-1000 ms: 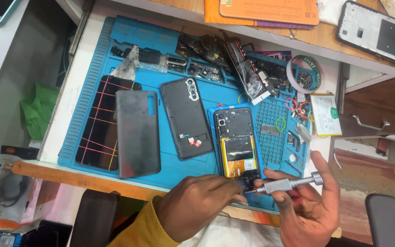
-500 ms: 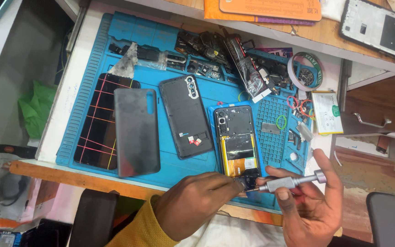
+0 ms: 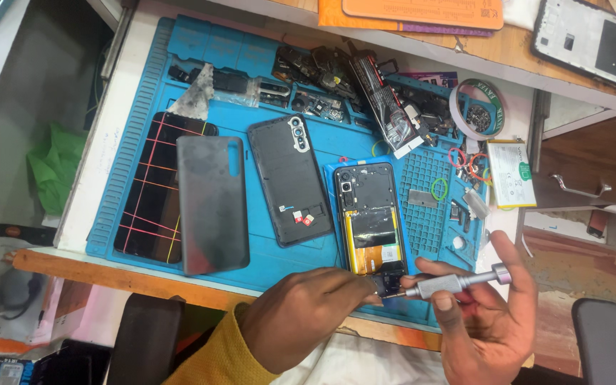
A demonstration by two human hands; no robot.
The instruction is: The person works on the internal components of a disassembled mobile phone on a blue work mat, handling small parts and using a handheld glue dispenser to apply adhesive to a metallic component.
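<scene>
An opened phone (image 3: 369, 217) with a yellow-wrapped battery lies on the blue repair mat (image 3: 144, 128), its lower end towards me. My left hand (image 3: 308, 314) rests at that lower end, fingers pressed against the phone's bottom edge. My right hand (image 3: 486, 321) grips a silver precision screwdriver (image 3: 450, 284) held almost level, with its tip at the phone's bottom end beside my left fingertips. A yellow sleeve covers my left wrist.
A black back cover (image 3: 290, 178), a grey rear panel (image 3: 212, 203) and a cracked screen (image 3: 151, 189) lie left of the phone. Loose phone parts fill the mat's far trays. A tape roll (image 3: 475, 107), a white battery (image 3: 511, 173) and rubber bands sit at the right. A wooden drawer (image 3: 586, 171) stands further right.
Both hands stay at the phone's lower end. The screwdriver has shifted only slightly; the view has drifted a little.
</scene>
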